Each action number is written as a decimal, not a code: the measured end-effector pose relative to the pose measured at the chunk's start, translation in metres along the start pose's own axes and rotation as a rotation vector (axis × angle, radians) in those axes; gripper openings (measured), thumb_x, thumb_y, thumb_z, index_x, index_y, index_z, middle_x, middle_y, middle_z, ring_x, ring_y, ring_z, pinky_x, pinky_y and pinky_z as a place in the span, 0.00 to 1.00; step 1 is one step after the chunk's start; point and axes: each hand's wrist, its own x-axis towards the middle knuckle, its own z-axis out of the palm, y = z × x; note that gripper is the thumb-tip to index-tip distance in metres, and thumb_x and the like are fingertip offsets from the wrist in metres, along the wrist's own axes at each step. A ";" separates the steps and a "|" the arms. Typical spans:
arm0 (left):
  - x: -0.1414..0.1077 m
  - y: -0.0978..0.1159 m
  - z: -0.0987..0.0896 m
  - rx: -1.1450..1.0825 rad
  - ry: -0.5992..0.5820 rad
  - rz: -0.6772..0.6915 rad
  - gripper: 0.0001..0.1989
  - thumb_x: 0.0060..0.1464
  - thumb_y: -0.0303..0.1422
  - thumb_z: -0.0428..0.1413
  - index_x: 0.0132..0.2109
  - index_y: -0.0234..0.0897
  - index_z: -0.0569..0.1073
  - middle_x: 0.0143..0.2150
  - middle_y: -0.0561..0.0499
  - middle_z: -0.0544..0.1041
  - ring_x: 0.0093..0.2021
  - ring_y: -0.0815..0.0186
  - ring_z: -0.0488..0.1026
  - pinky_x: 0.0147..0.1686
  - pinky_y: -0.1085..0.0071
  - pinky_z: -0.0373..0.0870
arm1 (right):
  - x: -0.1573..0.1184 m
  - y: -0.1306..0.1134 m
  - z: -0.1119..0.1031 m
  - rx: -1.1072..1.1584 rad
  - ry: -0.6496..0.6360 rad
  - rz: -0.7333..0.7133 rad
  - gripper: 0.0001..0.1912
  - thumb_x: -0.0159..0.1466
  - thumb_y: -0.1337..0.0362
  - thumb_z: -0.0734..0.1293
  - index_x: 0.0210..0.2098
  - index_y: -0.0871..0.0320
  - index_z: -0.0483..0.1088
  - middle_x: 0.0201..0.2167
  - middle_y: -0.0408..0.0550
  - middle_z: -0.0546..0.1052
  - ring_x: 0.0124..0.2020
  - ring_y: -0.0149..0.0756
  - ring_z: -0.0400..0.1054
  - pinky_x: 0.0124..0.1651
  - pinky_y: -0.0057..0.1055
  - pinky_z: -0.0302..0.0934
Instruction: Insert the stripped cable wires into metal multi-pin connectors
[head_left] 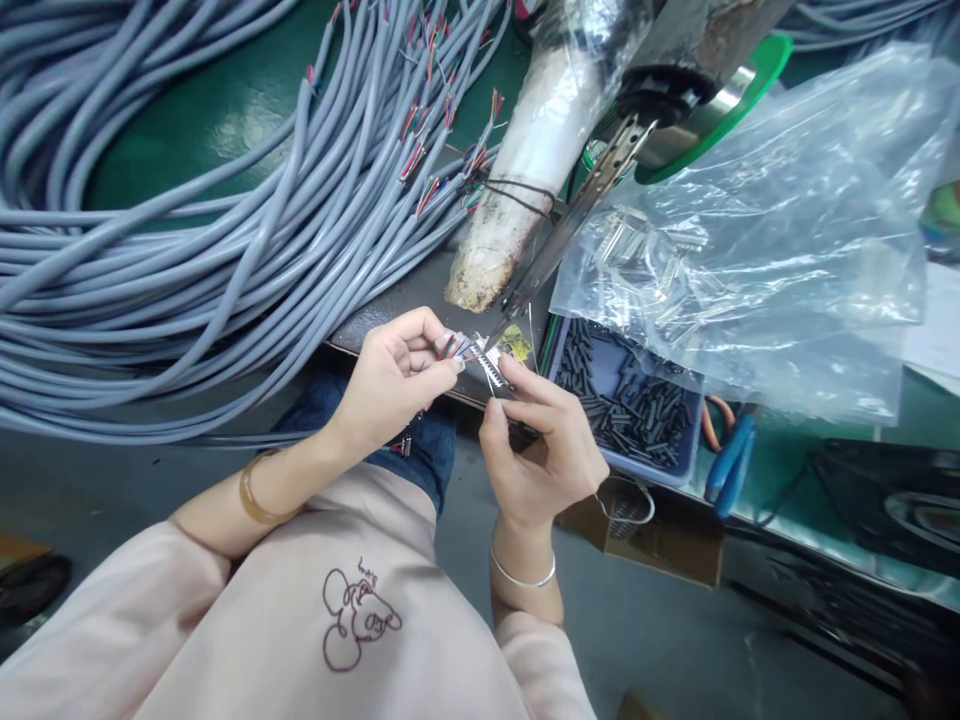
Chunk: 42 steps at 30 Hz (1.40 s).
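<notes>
At the bench edge, my left hand (401, 375) is closed in a pinch on thin coloured wires (448, 347), red, green and blue among them. Their ends meet a small multi-pin connector (487, 368) lying at the edge. My right hand (544, 435) pinches a thin silvery solder wire (491, 384) between thumb and fingers, and its index fingertip is close to the connector. Between the hands, a soldering iron (559, 235) slants down from above with its tip at the wires and connector. Whether the tip touches them I cannot tell.
Grey cables (247, 270) with stripped coloured ends cover the left bench. A plastic-wrapped tube (517, 170) slants beside the iron. Rightward are a green-rimmed spool (750, 110), a clear bag (795, 250) of metal parts, a blue bin (686, 470) of black pieces and blue-handled pliers (731, 462).
</notes>
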 end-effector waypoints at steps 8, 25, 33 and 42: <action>-0.006 -0.002 -0.001 -0.038 -0.006 0.010 0.10 0.46 0.27 0.63 0.29 0.36 0.67 0.23 0.59 0.69 0.17 0.80 0.60 0.16 0.82 0.57 | -0.004 -0.002 0.000 0.052 0.010 0.096 0.08 0.63 0.73 0.71 0.36 0.54 0.72 0.44 0.46 0.85 0.43 0.37 0.82 0.44 0.34 0.78; -0.001 -0.004 0.000 0.040 -0.026 0.194 0.08 0.50 0.24 0.61 0.30 0.36 0.68 0.26 0.59 0.70 0.20 0.80 0.60 0.19 0.82 0.59 | 0.006 -0.004 0.003 0.005 0.025 0.061 0.08 0.62 0.73 0.73 0.37 0.54 0.75 0.43 0.44 0.85 0.43 0.36 0.81 0.47 0.35 0.77; -0.004 -0.008 -0.001 0.071 -0.024 0.163 0.09 0.49 0.25 0.61 0.30 0.36 0.67 0.27 0.57 0.71 0.21 0.79 0.61 0.19 0.81 0.60 | -0.002 -0.002 0.001 -0.042 -0.005 -0.024 0.08 0.62 0.74 0.73 0.38 0.55 0.74 0.44 0.47 0.85 0.42 0.36 0.82 0.44 0.31 0.77; -0.011 -0.005 -0.005 -0.007 -0.052 0.053 0.10 0.46 0.27 0.65 0.32 0.36 0.69 0.25 0.58 0.72 0.21 0.78 0.64 0.22 0.81 0.65 | -0.006 -0.006 0.002 0.101 0.048 0.242 0.06 0.64 0.72 0.72 0.36 0.55 0.74 0.39 0.43 0.84 0.40 0.33 0.81 0.39 0.29 0.77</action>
